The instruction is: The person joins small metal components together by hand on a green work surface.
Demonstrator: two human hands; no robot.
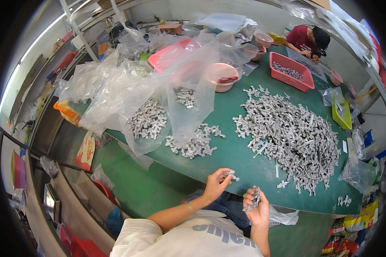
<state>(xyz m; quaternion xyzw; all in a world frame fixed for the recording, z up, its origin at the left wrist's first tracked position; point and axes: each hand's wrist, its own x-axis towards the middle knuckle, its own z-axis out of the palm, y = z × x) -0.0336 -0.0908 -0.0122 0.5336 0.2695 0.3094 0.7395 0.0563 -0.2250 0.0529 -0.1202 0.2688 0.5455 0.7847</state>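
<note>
My left hand (219,184) pinches a small grey metal casting (233,175) between thumb and fingers, over the near edge of the green table. Close by on the right, my right hand (258,207) is closed around several of the same grey metal castings (254,199), which lie along its palm and fingers. Beyond my right hand spreads a large heap of grey castings (294,137). A smaller pile of castings (194,142) lies ahead of my left hand. One loose casting (283,184) rests between my right hand and the large heap.
Clear plastic bags (128,94) cover the table's left side, one with castings inside. A pink basket (304,84) of parts stands at the far right, near a co-worker (306,40) bent over the table. A yellow-green basket (341,112) sits at the right edge.
</note>
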